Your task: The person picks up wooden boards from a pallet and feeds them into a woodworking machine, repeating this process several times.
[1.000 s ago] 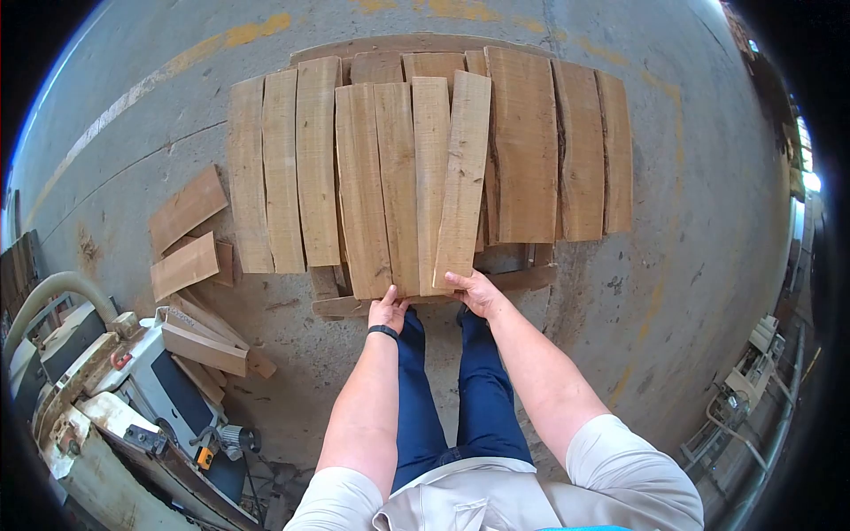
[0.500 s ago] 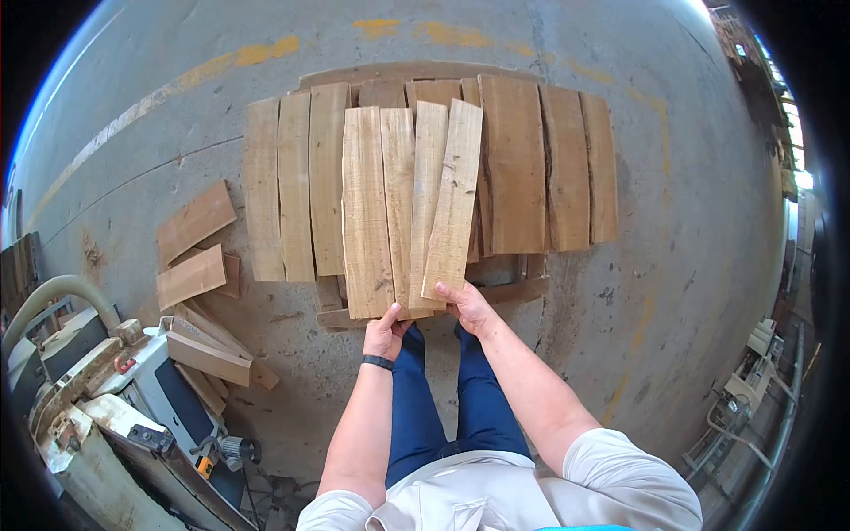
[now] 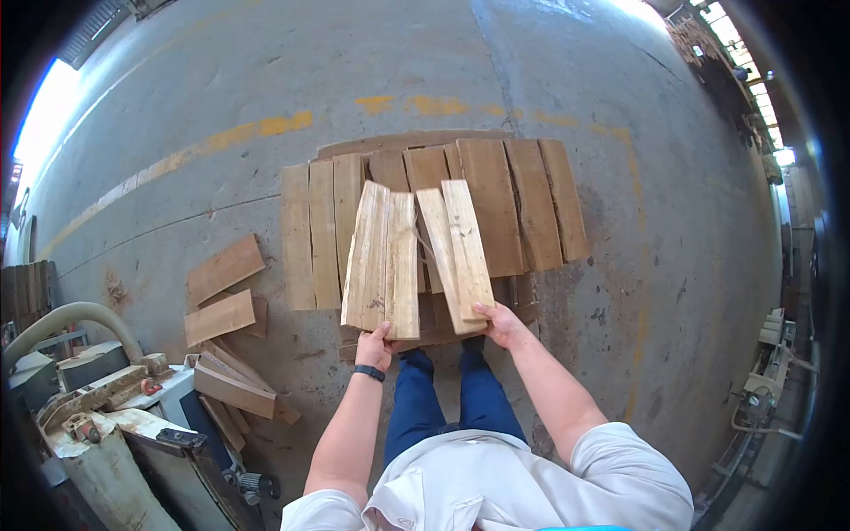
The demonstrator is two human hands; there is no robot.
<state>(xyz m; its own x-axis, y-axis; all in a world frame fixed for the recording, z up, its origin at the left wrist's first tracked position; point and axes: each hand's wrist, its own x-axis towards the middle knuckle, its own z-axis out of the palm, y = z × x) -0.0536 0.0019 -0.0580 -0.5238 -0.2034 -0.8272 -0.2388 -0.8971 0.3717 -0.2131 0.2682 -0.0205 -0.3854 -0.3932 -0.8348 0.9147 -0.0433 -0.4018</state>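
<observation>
My left hand (image 3: 376, 347) grips the near end of two light wooden boards (image 3: 382, 261), lifted and tilted above the stack. My right hand (image 3: 501, 323) holds the near end of two more boards (image 3: 462, 252), raised and angled to the left. Below them a layer of wooden planks (image 3: 518, 203) lies side by side on a low pallet (image 3: 425, 142) on the concrete floor. My legs in blue trousers stand just in front of the pallet. A black band sits on my left wrist.
Short offcut boards (image 3: 223, 292) lie on the floor at the left. A dusty woodworking machine (image 3: 115, 416) with a hose stands at the lower left, with more offcuts (image 3: 235, 389) on it. A yellow line (image 3: 248, 133) crosses the floor behind the pallet. Metal equipment (image 3: 761, 398) stands at the right edge.
Both hands have lifted the boards off the stack and split them into two pairs. The view has pulled back and up, so the pallet looks smaller.
</observation>
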